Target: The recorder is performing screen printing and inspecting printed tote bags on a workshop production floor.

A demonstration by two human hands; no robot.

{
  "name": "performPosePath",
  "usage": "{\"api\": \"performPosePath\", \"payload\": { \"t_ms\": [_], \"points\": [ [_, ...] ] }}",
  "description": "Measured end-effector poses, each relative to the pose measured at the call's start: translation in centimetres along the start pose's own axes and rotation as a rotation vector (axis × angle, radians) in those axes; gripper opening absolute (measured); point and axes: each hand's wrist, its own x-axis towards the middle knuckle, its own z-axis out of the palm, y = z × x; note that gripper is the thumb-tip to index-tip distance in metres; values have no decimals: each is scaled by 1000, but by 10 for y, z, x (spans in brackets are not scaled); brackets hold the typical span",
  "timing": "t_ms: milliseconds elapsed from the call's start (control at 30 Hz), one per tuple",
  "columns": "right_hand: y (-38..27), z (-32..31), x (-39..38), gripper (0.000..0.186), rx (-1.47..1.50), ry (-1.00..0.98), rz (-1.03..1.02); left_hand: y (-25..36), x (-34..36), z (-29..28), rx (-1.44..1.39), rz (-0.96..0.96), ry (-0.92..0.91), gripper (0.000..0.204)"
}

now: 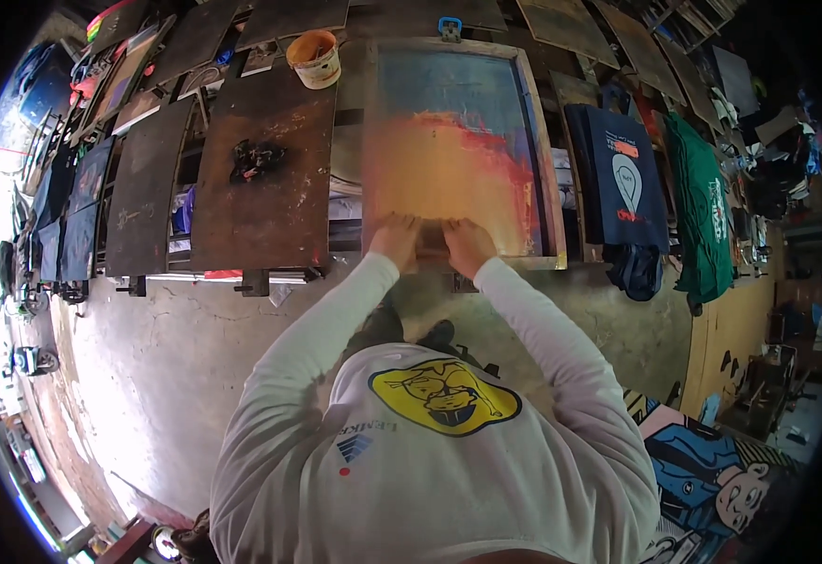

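Observation:
A wooden-framed printing screen [547,169] lies on the board in front of me, its mesh stained blue at the far side, yellow-orange nearer me and red along the right. At its near end, my left hand [396,239] and my right hand [468,242] are side by side, a small gap between them. Both have their fingers curled over a brownish bar, which looks like a squeegee [433,237]. Most of it is hidden under my hands. A blue-handled clamp [450,29] sits at the screen's far edge.
Left of the screen is a dark board [265,202] with a crumpled black rag [257,161] on it. A stained white bucket [315,61] stands at its far end. Dark blue printed fabric [625,174] and green fabric [704,202] drape over boards on the right.

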Motion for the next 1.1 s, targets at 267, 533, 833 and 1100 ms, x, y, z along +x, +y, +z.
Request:
{"api": "performPosePath", "payload": {
  "t_ms": [267, 533, 833, 1100],
  "points": [
    [9, -43, 23, 26, 225, -98, 58, -15, 34, -52, -346, -186, -262, 24],
    [47, -46, 138, 24, 103, -55, 244, -97, 139, -14, -197, -73, -150, 22],
    [7, 7, 94, 36, -37, 79, 189, -87, 76, 31, -127, 29, 25, 39],
    [2, 3, 49, 32, 27, 49, 130, -44, 48, -4, -215, -32, -71, 28]
  ]
}}
